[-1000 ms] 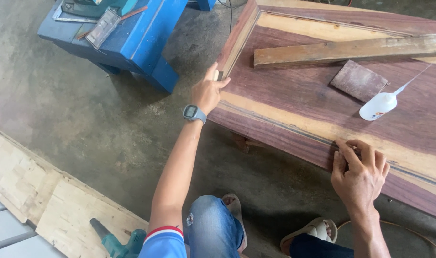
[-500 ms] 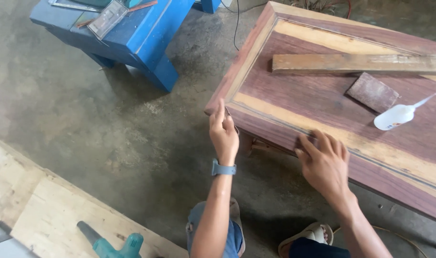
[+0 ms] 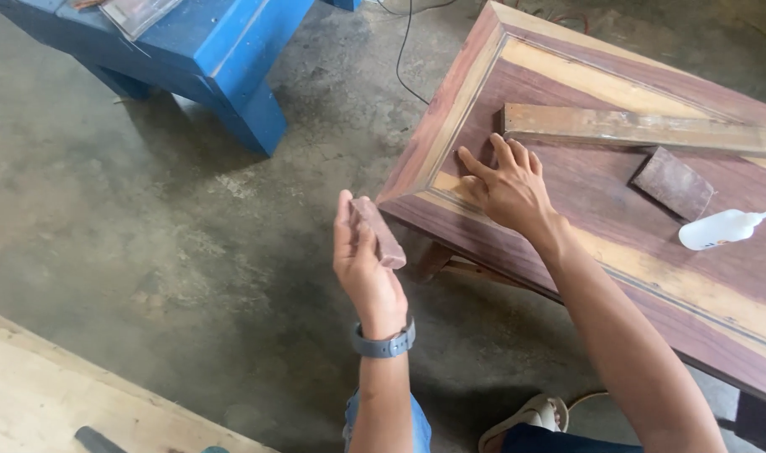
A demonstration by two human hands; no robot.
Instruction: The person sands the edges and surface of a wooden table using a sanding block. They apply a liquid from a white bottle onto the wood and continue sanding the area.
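The left hand (image 3: 364,267) holds a small reddish-brown wood block (image 3: 379,231) up in the air, fingers wrapped around it. The block is just off the tabletop's (image 3: 567,168) corner, at about 8 o'clock from it. The right hand (image 3: 508,186) lies flat on that tabletop, fingers spread. A long wood strip (image 3: 643,130) lies at 2 o'clock from this hand.

The left hand (image 3: 364,267) holds a small reddish sanding block (image 3: 378,231) up off the concrete floor (image 3: 190,235). The right hand (image 3: 505,186) lies flat, fingers spread, on the dark wooden surface (image 3: 601,252) near its corner, beside a wooden strip (image 3: 643,130).
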